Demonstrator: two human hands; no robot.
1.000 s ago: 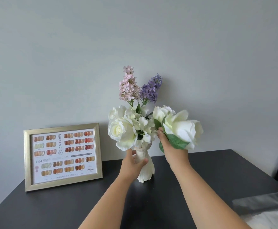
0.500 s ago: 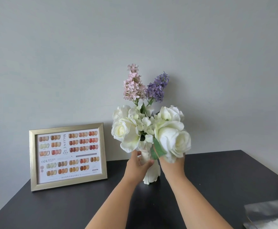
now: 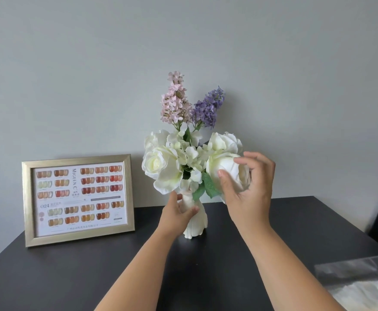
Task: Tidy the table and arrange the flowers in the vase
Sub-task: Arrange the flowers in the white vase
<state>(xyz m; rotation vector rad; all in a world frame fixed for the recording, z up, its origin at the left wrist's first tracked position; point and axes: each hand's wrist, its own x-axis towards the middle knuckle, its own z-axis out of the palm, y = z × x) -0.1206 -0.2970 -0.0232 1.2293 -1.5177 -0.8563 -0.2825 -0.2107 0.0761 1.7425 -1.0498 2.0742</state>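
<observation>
The white vase (image 3: pixel 194 217) stands on the dark table (image 3: pixel 71 272) beside a framed chart (image 3: pixel 79 199), its narrow neck wrapped by the left hand (image 3: pixel 178 213). The right hand (image 3: pixel 249 187), fingers loosely spread, cups 1 white rose (image 3: pixel 227 169) without closing on it. The top-heavy, probably light vase is best steadied at the neck; the soft blooms are best moved by their stems.
</observation>
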